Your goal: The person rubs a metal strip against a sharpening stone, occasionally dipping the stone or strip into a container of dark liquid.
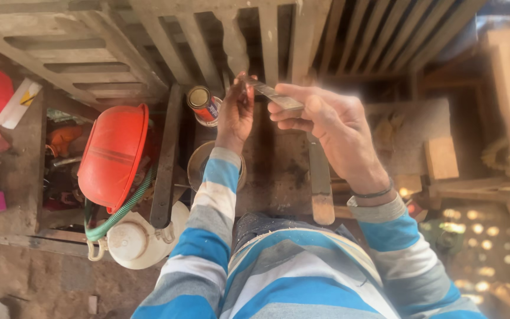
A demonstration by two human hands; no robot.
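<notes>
- Right hand [320, 115] pinches thin metal strip [273, 94]; left hand [235, 112] grips its far end.
- Strip likely stiff, light (edges maybe sharp) — hold the flats.

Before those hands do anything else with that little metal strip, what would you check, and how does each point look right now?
1. Both hands on the metal strip: ok; left hand pinches one end, right hand the other.
2. Strip held clear of the workbench: ok, raised above it.
3. Strip's edge condition: cannot tell, glare and blur.
4. Small tin can upright beside the left hand: ok.
5. Long flat wooden stick lying on the bench under the right wrist: ok, untouched.
</notes>
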